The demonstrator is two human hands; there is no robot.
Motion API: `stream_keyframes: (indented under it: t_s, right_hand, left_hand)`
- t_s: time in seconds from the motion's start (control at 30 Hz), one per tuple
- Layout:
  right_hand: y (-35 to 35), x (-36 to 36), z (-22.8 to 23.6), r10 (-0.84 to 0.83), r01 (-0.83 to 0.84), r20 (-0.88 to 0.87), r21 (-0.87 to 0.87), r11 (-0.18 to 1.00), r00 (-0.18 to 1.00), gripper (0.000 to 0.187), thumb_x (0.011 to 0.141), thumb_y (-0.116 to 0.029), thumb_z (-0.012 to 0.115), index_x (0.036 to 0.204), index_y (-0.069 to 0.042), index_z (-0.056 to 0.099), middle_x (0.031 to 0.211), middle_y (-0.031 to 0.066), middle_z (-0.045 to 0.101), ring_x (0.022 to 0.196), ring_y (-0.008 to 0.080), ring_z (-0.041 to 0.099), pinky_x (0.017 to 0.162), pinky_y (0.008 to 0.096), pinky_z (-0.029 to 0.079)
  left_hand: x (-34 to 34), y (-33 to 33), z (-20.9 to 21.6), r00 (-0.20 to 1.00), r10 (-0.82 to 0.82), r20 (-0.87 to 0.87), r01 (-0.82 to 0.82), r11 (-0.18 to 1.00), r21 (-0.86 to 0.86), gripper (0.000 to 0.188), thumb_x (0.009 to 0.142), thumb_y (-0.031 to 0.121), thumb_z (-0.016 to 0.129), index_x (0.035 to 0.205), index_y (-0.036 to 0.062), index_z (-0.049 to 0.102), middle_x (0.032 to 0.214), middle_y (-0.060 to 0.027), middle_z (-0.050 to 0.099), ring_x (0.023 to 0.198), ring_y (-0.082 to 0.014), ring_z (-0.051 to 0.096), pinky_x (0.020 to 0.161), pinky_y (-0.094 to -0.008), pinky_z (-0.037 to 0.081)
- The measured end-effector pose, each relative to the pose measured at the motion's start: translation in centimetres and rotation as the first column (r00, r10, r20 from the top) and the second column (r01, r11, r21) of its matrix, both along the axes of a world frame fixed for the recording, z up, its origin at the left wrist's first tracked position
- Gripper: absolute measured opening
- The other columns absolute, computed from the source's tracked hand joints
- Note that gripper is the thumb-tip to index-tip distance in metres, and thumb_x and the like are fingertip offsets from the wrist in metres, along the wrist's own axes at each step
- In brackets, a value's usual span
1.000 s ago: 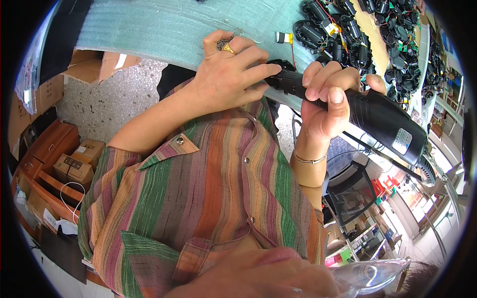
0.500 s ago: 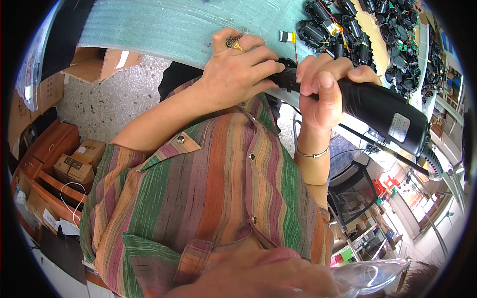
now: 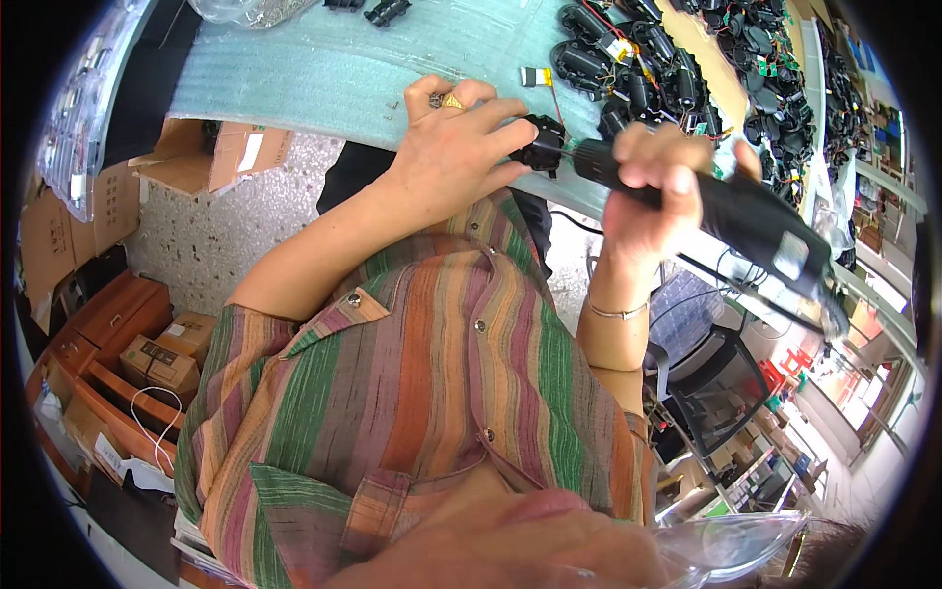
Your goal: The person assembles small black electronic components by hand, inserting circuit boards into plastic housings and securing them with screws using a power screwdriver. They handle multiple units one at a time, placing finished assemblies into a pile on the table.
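Note:
My left hand [image 3: 453, 137] has its fingers closed around a small black plastic housing [image 3: 543, 147] at the near edge of the table. A thin red wire runs from beside this housing to a small flat battery [image 3: 536, 77] with a yellow end. In my right hand [image 3: 657, 187] is a black electric screwdriver [image 3: 751, 221], its cable leaving from the rear end. The screwdriver's nose points left at the housing, with a short gap and a thin bit between them. My left fingers hide part of the housing. Motion blurs the screwdriver and right hand slightly.
Pale green foam matting [image 3: 314, 74] covers the table. Several black wired assemblies [image 3: 638, 74] are heaped at the far right. Loose black parts [image 3: 388, 12] and a clear plastic bag [image 3: 250, 10] lie at the far edge. An open cardboard box [image 3: 211, 157] stands left below the table.
The screwdriver's nose has drawn back to the right from the housing, opening a gap. My left hand still holds the housing. The whole view has shifted slightly.

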State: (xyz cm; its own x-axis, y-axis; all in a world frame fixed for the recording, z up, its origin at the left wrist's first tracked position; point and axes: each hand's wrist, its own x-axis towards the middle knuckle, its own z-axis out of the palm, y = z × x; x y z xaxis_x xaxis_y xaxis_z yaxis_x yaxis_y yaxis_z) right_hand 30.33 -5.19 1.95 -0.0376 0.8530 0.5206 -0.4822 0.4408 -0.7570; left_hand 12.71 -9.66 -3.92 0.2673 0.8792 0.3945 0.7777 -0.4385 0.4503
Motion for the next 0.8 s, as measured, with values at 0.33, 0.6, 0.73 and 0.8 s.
stream_keyframes:
  t_s: [0.33,0.6,0.73,0.8]
  right_hand:
    - [-0.4,8.4,2.8,-0.198,0.206,-0.163,0.036,0.978,0.967,0.038,0.089,-0.012,0.059,0.126,-0.019,0.053,0.066,-0.0022,0.040,0.058,0.0113,0.041,0.055,0.0283,0.032]
    - [-0.6,7.2,2.0,-0.312,0.323,-0.166,0.045,0.945,0.936,0.049,0.089,-0.011,0.061,0.134,-0.015,0.041,0.065,0.0019,0.045,0.054,0.0138,0.044,0.050,0.0291,0.035]
    - [0.0,8.4,1.6,-0.346,0.356,-0.160,0.038,0.934,0.924,0.052,0.086,-0.008,0.066,0.131,-0.012,0.042,0.066,0.0035,0.049,0.053,0.0153,0.047,0.051,0.0306,0.039]
    - [0.1,8.9,1.9,-0.372,0.377,-0.133,0.017,0.926,0.919,0.051,0.085,-0.009,0.069,0.130,-0.013,0.044,0.066,0.0035,0.050,0.052,0.0157,0.048,0.050,0.0307,0.039]
  left_hand:
    - [-2.4,5.9,7.3,0.829,-0.112,0.548,0.325,0.894,-0.309,0.035,0.076,0.010,0.082,0.106,0.0068,0.064,0.109,-0.0057,0.066,0.106,-0.0151,0.060,0.097,-0.0307,0.044]
    - [5.3,25.2,17.5,0.700,-0.240,0.673,0.313,0.950,0.014,0.032,0.082,0.017,0.077,0.101,0.0006,0.056,0.081,-0.0060,0.065,0.068,-0.0086,0.057,0.060,-0.0223,0.046]
    - [12.1,35.1,16.6,0.451,-0.030,0.892,0.355,0.923,-0.148,0.039,0.079,0.015,0.078,0.104,-0.0011,0.054,0.086,-0.0113,0.065,0.071,-0.0128,0.061,0.061,-0.0258,0.049]
    - [15.2,39.7,14.6,0.419,0.024,0.908,0.221,0.967,-0.128,0.043,0.076,0.016,0.080,0.105,-0.0015,0.053,0.090,-0.0136,0.065,0.077,-0.0174,0.064,0.066,-0.0298,0.051]
